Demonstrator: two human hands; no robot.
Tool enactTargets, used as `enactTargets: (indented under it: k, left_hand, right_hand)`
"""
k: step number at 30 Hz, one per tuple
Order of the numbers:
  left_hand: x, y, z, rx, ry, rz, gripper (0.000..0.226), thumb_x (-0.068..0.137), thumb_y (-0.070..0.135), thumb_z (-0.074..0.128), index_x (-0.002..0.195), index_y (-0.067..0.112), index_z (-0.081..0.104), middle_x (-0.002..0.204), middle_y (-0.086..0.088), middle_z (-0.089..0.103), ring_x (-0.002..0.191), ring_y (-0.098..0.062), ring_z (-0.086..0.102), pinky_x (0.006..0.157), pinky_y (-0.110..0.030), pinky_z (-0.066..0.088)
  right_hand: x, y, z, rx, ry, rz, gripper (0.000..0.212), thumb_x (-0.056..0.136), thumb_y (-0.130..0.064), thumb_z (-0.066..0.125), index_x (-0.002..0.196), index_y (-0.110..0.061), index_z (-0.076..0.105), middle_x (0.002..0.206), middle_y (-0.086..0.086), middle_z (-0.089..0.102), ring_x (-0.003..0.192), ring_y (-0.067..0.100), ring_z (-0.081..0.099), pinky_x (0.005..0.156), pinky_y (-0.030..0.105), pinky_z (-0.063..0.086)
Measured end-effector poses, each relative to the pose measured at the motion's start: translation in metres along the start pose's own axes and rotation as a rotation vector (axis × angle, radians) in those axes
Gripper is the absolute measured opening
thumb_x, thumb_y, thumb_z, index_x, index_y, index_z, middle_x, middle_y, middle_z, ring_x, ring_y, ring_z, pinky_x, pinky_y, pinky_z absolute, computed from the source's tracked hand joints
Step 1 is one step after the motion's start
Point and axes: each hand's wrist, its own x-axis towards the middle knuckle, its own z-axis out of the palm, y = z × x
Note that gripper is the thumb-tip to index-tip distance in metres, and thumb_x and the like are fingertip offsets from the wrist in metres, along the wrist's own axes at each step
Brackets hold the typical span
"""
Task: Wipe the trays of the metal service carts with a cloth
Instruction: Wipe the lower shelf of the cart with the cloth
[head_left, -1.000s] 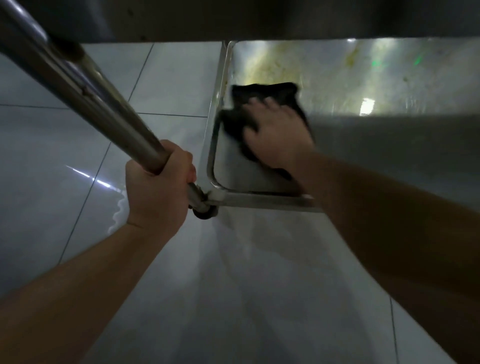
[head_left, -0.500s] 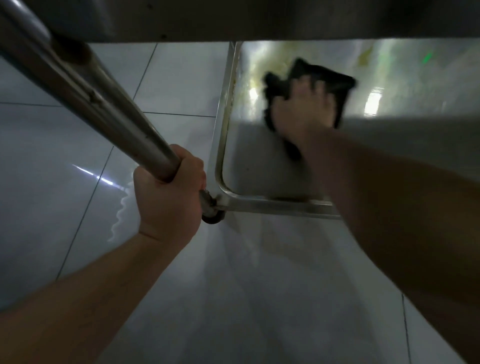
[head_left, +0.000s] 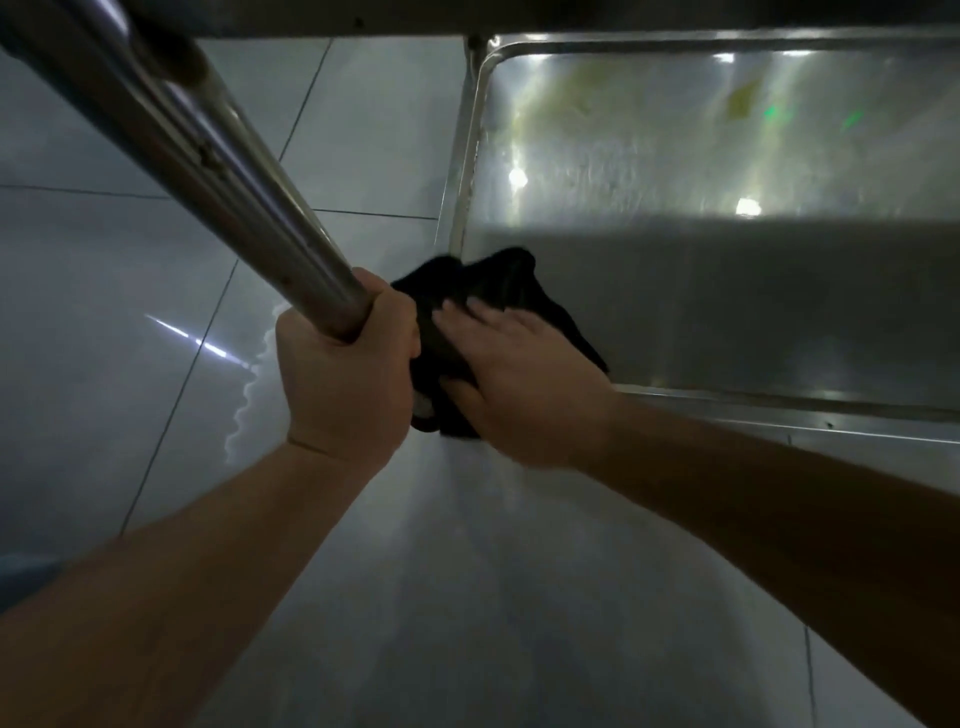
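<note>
The cart's lower metal tray (head_left: 727, 291) fills the upper right, shiny at the back and shadowed in front, with yellowish smears near its far edge. A black cloth (head_left: 498, 291) lies over the tray's near left corner. My right hand (head_left: 519, 374) presses flat on the cloth, fingers straight and pointing left. My left hand (head_left: 348, 374) grips the cart's steel post (head_left: 197, 156), right beside the cloth. The corner of the tray under the cloth is hidden.
Pale glossy floor tiles (head_left: 130, 312) spread to the left and below the tray. The underside of an upper shelf (head_left: 571, 15) runs dark along the top edge. The steel post slants across the upper left.
My right hand has dragged the cloth from the far lit part of the tray back toward me to the near left corner. My left hand keeps its grip on the post.
</note>
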Motion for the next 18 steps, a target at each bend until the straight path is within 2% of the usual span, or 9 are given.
enactTargets:
  k: [2,4,6,8,10,13,18]
  left_hand:
    - [-0.001,0.0,0.001,-0.002,0.001,-0.001,0.015,0.075,0.02,0.059,0.063,0.019,0.052,0.052,0.009,0.052,0.051,-0.015,0.051,0.057,-0.029,0.049]
    - [-0.001,0.0,0.001,-0.025,0.005,-0.016,0.017,0.074,0.019,0.059,0.06,0.02,0.049,0.051,0.007,0.048,0.049,-0.015,0.048,0.053,-0.029,0.045]
    - [-0.002,0.001,0.002,-0.064,0.003,-0.041,0.018,0.072,0.019,0.06,0.058,0.025,0.05,0.051,0.005,0.045,0.048,-0.016,0.045,0.05,-0.029,0.042]
    - [-0.001,0.001,0.001,-0.072,0.001,-0.056,0.021,0.072,0.018,0.061,0.056,0.029,0.053,0.051,0.006,0.045,0.048,-0.014,0.045,0.05,-0.028,0.041]
    - [-0.002,0.002,0.003,-0.064,-0.002,-0.067,0.023,0.072,0.016,0.06,0.054,0.03,0.055,0.051,0.008,0.047,0.048,-0.012,0.046,0.05,-0.027,0.042]
    - [0.0,0.003,0.003,-0.052,0.018,-0.076,0.02,0.07,0.022,0.06,0.052,0.031,0.055,0.05,0.01,0.047,0.048,-0.012,0.046,0.051,-0.026,0.043]
    - [0.001,0.005,0.004,-0.032,0.036,-0.095,0.024,0.073,0.02,0.059,0.052,0.031,0.055,0.05,0.009,0.046,0.049,-0.014,0.045,0.053,-0.029,0.042]
  right_hand:
    - [-0.03,0.006,-0.003,0.026,-0.053,-0.022,0.065,0.107,-0.049,0.035,0.165,-0.023,0.027,0.17,-0.005,0.032,0.158,0.012,0.02,0.124,0.027,0.005]
    - [-0.044,0.018,-0.006,-0.032,-0.097,-0.059,0.062,0.107,-0.051,0.035,0.165,-0.03,0.026,0.17,-0.012,0.03,0.158,0.007,0.017,0.122,0.023,-0.001]
    - [-0.037,0.033,-0.011,-0.073,-0.09,-0.055,0.061,0.108,-0.051,0.039,0.165,-0.032,0.027,0.17,-0.012,0.028,0.159,0.011,0.018,0.126,0.028,0.002]
    - [-0.005,0.049,-0.019,-0.075,0.004,0.034,0.06,0.109,-0.047,0.041,0.165,-0.027,0.03,0.171,-0.003,0.03,0.158,0.02,0.022,0.127,0.036,0.012]
    - [0.04,0.063,-0.03,-0.086,0.077,0.183,0.062,0.11,-0.048,0.034,0.166,-0.024,0.025,0.174,-0.002,0.022,0.16,0.022,0.016,0.129,0.042,0.01]
    - [0.095,0.06,-0.033,-0.029,0.079,0.307,0.065,0.109,-0.05,0.023,0.168,-0.024,0.016,0.176,-0.002,0.011,0.162,0.025,0.005,0.13,0.049,0.004]
    - [0.093,0.022,-0.014,-0.041,0.078,0.205,0.064,0.106,-0.054,0.022,0.167,-0.034,0.018,0.176,-0.004,0.011,0.162,0.027,0.007,0.128,0.052,0.005]
